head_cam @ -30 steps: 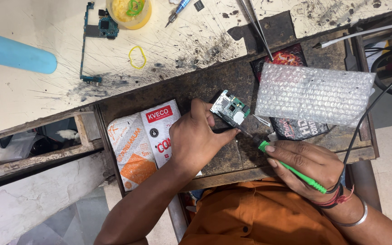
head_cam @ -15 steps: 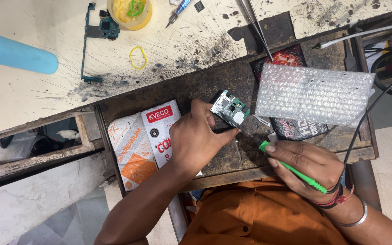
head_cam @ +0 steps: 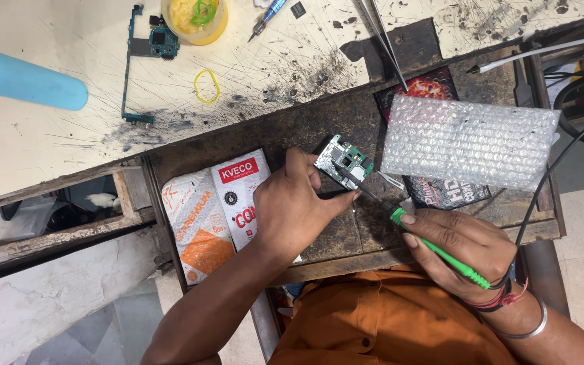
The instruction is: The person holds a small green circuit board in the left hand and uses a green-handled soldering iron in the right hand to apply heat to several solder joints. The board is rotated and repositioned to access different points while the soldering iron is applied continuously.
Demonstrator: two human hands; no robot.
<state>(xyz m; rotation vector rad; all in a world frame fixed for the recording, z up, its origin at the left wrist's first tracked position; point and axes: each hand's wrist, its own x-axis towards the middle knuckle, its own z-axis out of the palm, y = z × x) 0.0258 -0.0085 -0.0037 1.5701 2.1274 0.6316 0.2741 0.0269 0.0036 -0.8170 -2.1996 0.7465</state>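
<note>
Nothing much has shifted since the earlier frames: both hands sit where they were, and the tool tip stays on the board.

The left hand (head_cam: 292, 213) is closed on a small circuit board (head_cam: 344, 162), thumb and forefinger pinching its near edge and holding it tilted over the dark, scorched wooden tray (head_cam: 305, 128). The right hand (head_cam: 457, 247) is closed round a soldering iron (head_cam: 434, 247) with a green handle, held like a pen; its dark metal tip reaches up and left to touch the board's face.

Just right of the board lies a sheet of bubble wrap (head_cam: 471, 138), resting on a dark printed packet (head_cam: 434, 91). Left of the left hand, two white and orange packets (head_cam: 214, 209) lie side by side in the tray.

Further up, on the pale scratched tabletop (head_cam: 69, 149), lie a yellow rubber band (head_cam: 205, 86), a long thin green circuit board (head_cam: 144, 51), a yellow tub (head_cam: 194, 20), a pair of tweezers (head_cam: 381, 40) and, at far left, a light blue cylinder (head_cam: 25, 79).
</note>
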